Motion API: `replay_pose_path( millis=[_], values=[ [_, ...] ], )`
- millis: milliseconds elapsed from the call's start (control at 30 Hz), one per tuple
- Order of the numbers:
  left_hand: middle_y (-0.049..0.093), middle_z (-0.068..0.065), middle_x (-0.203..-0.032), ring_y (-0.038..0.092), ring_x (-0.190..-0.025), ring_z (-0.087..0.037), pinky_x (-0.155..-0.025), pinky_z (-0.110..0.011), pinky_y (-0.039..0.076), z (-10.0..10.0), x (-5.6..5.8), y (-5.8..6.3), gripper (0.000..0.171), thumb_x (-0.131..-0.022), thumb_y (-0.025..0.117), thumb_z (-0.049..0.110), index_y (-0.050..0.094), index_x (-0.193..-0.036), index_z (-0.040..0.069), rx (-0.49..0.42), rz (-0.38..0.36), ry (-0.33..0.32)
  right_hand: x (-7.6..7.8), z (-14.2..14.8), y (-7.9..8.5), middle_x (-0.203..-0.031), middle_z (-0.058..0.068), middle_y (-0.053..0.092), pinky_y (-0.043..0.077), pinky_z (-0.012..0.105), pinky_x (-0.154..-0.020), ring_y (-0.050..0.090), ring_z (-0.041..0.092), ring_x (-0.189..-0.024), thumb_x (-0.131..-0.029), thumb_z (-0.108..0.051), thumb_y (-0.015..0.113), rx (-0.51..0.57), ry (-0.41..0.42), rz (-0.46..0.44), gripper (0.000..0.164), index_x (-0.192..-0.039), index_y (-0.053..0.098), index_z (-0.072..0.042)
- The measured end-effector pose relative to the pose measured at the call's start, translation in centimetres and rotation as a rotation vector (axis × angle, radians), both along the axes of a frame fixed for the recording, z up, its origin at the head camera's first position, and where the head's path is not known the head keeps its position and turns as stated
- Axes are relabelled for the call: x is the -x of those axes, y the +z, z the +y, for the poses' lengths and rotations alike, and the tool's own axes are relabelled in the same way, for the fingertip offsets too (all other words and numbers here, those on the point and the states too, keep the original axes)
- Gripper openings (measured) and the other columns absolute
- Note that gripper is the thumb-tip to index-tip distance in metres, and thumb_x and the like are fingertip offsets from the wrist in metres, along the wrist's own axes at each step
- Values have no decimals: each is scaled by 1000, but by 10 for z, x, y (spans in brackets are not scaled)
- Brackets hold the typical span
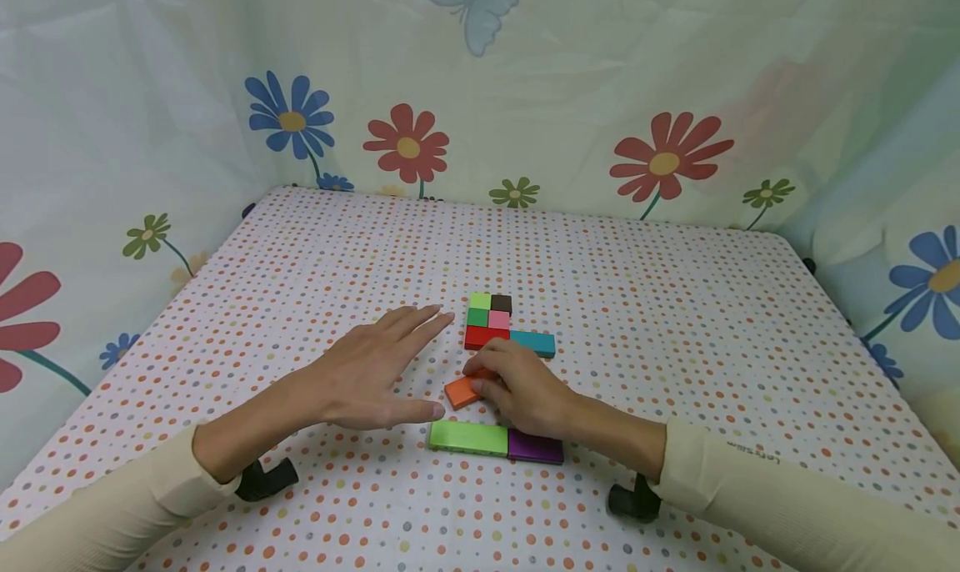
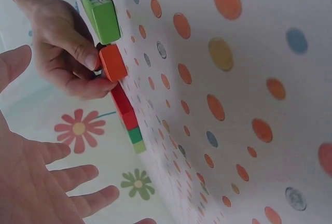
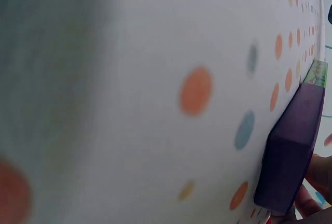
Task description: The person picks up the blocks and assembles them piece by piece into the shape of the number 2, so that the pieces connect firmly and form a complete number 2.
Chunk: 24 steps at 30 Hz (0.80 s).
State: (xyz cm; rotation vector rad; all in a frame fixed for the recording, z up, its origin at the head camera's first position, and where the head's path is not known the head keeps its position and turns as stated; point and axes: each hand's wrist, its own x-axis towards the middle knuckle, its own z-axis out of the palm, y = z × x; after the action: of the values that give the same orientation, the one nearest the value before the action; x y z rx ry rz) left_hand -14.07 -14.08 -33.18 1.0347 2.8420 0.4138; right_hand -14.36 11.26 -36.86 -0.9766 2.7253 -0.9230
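The dotted tablecloth [image 1: 675, 322] spreads around the lime-green bar [image 1: 468, 438], which runs left to right in front of me. My left hand [image 1: 378, 372] hovers left of that bar, fingers stretched, holding nothing; my right hand [image 1: 521, 393], over its right end and beyond, is the nearer one, pinching the orange block [image 1: 461, 393] between thumb and fingers. The purple bar [image 1: 536, 447] continues the green bar's right end. The orange block lies just beyond the green bar, leftward of my right palm, its long axis slanting to the bar's, left end closer to me. Farther beyond the bar sit the red block [image 1: 486, 338] and four small cubes [image 1: 497, 318].
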Motion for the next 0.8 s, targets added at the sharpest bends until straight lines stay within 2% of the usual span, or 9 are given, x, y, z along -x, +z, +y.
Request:
replay_pose_path(
  millis=[133, 300, 567, 800],
  values=[
    [22, -1, -168, 25, -152, -31, -108, -66, 36, 0, 0, 0, 99, -86, 57, 72, 16, -164, 28, -6, -1, -3, -1, -1, -1, -109, -3, 64, 49, 32, -85, 54, 12, -96, -98, -11, 66, 9, 9, -12, 15, -111, 73, -12],
    [23, -2, -168, 26, -152, -31, -106, -67, 37, 0, -1, -1, 99, -86, 56, 73, 19, -164, 27, -17, 2, -4, -3, -2, -1, -109, -4, 63, 49, 30, -84, 54, 11, -93, -98, -11, 66, 7, 14, -21, 16, -113, 72, -12],
    [23, -1, -168, 26, -152, -31, -107, -67, 37, 0, -2, -2, 98, -86, 57, 72, 19, -164, 27, -24, -3, 0, -5, -3, -2, -110, -3, 64, 50, 32, -88, 56, 11, -97, -98, -10, 67, 8, 31, -6, 17, -114, 73, -11],
    [24, -4, -168, 25, -152, -33, -106, -69, 35, -1, -1, -3, 94, -89, 52, 72, 18, -164, 27, -39, -8, -8, -5, -2, -3, -112, -1, 65, 51, 36, -91, 57, 13, -101, -98, -9, 66, 15, 63, 24, 17, -114, 72, -9]
  ],
)
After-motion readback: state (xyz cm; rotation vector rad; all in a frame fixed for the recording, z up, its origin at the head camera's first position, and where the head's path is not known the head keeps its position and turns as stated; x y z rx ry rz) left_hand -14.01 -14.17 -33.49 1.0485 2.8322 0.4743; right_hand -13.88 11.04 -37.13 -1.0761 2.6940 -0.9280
